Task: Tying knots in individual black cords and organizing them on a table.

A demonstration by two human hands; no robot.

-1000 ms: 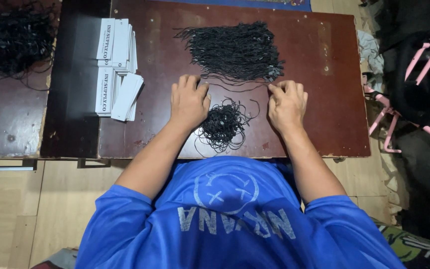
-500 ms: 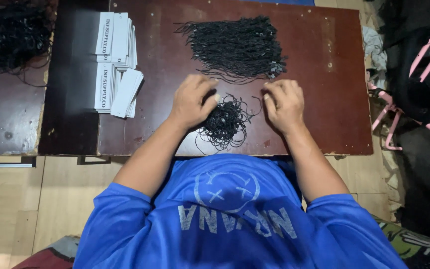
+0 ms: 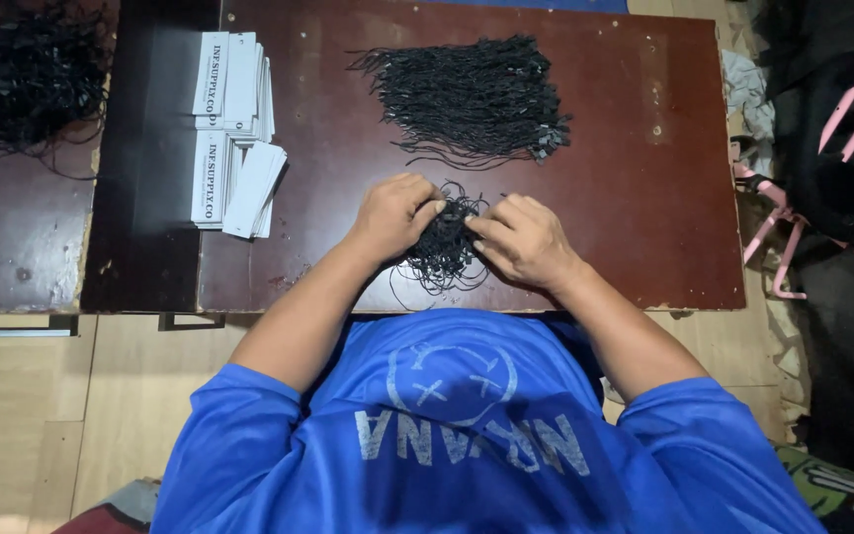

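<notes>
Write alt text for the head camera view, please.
Both hands, left hand and right hand, pinch a small tangle of black strings on a brown table. Beyond lie a larger string bundle and white paper tags.

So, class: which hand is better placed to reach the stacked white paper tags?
Probably the left hand: it lies nearer the stacked white paper tags; the right hand sits beyond the small tangle of black cords.
</notes>
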